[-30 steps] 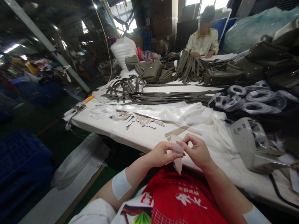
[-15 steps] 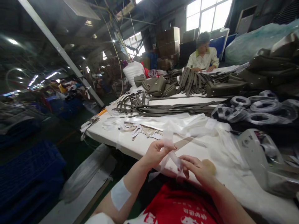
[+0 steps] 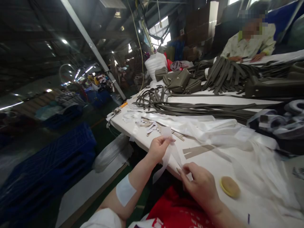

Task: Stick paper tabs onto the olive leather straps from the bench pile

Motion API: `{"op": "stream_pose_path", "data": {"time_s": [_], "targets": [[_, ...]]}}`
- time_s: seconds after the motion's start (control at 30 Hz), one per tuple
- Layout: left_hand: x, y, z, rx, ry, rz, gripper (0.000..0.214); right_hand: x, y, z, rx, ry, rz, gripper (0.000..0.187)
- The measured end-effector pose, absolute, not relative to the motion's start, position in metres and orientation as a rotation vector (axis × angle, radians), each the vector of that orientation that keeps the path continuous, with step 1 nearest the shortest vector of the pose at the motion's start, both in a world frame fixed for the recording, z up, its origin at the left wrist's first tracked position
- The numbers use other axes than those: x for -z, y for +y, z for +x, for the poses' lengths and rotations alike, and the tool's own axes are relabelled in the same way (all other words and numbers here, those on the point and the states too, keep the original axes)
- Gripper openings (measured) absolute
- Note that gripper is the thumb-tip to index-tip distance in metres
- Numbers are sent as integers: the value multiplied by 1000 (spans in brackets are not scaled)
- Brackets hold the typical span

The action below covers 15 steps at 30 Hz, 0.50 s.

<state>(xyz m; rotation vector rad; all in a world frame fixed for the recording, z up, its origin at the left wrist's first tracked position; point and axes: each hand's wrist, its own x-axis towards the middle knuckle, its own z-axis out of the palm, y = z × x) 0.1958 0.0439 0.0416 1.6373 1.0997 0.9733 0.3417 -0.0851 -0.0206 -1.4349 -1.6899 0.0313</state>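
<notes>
My left hand (image 3: 158, 148) is raised over the near edge of the white table (image 3: 213, 164), its fingers pinched on the upper end of a thin white strip (image 3: 168, 151) that hangs down and curls below. My right hand (image 3: 201, 184) sits lower and to the right, fingers closed on the same strip's other end at the table edge. A tan strip (image 3: 198, 151) lies flat on the table just beyond my hands. A round tan pad (image 3: 230, 186) rests to the right of my right hand.
Loose white film (image 3: 213, 129) and small cut strips (image 3: 152, 126) cover the table's middle. Grey straps (image 3: 190, 107) and grey bags (image 3: 180, 80) lie farther back, where another person (image 3: 249, 44) works. Blue crates (image 3: 54, 164) stand on the floor at left.
The view swung left and my hands drew apart: the left hand lifted the strip's upper end, the right moved down toward my body. The tan pad now shows fully.
</notes>
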Motion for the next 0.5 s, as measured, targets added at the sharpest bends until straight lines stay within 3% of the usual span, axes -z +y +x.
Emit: {"op": "stream_pose_path", "data": {"time_s": [0.13,0.3,0.37,0.5], "targets": [[-39,29,190,-1036,1213,1777,35,23,-79,346,-264,-1711,-1511,10],[-48,27,173,-1084,1269,1947,34,28,-74,348,-638,-1759,-1531,18],[-54,33,162,-1094,1244,1973,33,28,-71,347,-704,-1718,-1519,13],[-64,39,144,-969,1061,1931,32,20,-62,341,-722,-1555,-1424,19]]}}
